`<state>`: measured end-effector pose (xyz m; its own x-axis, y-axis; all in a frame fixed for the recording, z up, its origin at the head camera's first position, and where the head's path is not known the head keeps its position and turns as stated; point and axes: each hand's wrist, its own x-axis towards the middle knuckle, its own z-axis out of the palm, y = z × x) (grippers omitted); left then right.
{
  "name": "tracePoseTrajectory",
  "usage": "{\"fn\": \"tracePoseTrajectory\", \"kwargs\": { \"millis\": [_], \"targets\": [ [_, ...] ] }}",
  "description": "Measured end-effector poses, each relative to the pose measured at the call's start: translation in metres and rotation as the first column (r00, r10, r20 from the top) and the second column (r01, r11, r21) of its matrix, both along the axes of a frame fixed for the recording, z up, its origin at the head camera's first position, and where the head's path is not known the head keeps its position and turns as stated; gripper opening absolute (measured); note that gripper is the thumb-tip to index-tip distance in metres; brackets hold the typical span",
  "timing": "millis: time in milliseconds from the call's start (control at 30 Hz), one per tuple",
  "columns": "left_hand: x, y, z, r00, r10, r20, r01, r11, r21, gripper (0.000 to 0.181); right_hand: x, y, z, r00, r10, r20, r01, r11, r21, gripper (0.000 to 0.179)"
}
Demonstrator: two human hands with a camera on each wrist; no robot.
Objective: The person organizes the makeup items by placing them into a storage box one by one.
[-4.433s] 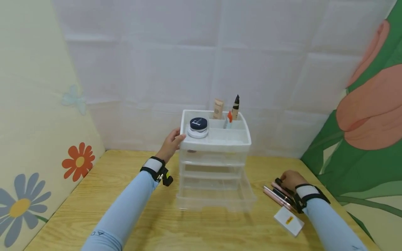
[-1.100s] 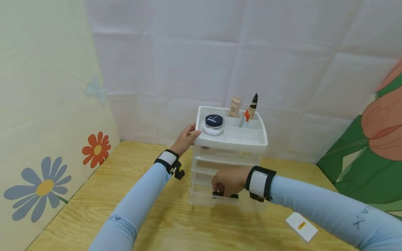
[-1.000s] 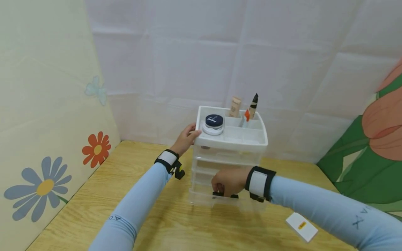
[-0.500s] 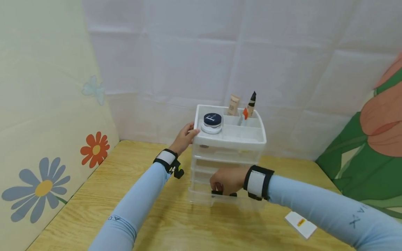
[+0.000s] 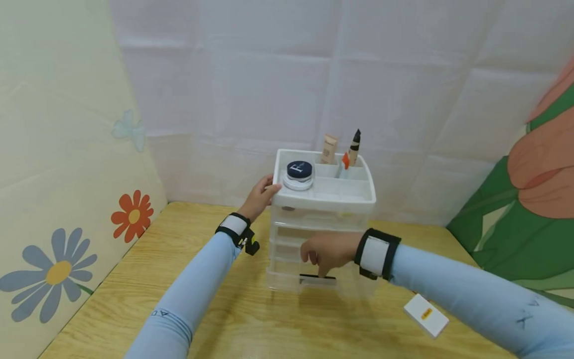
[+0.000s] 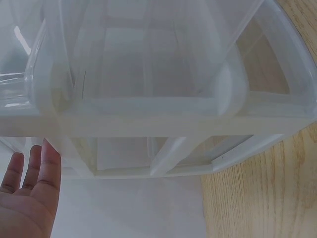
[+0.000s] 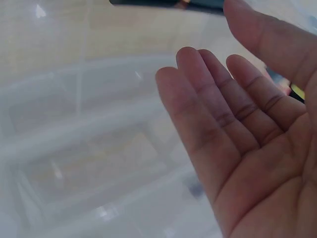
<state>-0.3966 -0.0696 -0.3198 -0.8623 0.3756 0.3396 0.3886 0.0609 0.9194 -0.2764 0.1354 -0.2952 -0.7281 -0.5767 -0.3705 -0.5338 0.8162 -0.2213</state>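
the stowing was judged well along: one navy-lidded round jar with a white base (image 5: 298, 175), one beige tube (image 5: 329, 148), one black-capped beige bottle (image 5: 354, 148) and one clear orange-tipped item (image 5: 345, 162) were set in the white plastic top tray (image 5: 332, 199). at least one slim black item (image 5: 309, 276) was seen in the clear plastic bottom drawer (image 5: 280, 284), left pulled out. one flat white box (image 5: 426, 315) was left on the wooden table (image 5: 224, 304). nothing was held by the right hand (image 5: 329, 251), its thumb parted from the fingers, above the drawer. the tray's side was touched by the left hand (image 5: 260, 197), fingers straight.
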Motion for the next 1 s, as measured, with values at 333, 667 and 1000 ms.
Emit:
{"fn": "tracePoseTrajectory", "kwargs": {
  "millis": [333, 667, 1000],
  "targets": [
    [0.001, 0.003, 0.000, 1.000, -0.003, 0.011, 0.003, 1.000, 0.007, 0.058, 0.032, 0.038, 0.052, 0.990, 0.040, -0.138, -0.055, 0.993, -0.108, 0.030],
    [0.002, -0.003, 0.003, 1.000, 0.016, 0.025, -0.016, 1.000, 0.007, 0.058, 0.051, 0.095, 0.063, 0.976, -0.081, -0.204, 0.030, 0.970, -0.241, 0.022],
    [0.006, 0.001, 0.004, 1.000, 0.008, 0.021, -0.008, 1.000, 0.004, 0.057, 0.051, 0.169, 0.033, 0.951, -0.211, -0.228, 0.123, 0.930, -0.347, 0.022]
  ]
}}
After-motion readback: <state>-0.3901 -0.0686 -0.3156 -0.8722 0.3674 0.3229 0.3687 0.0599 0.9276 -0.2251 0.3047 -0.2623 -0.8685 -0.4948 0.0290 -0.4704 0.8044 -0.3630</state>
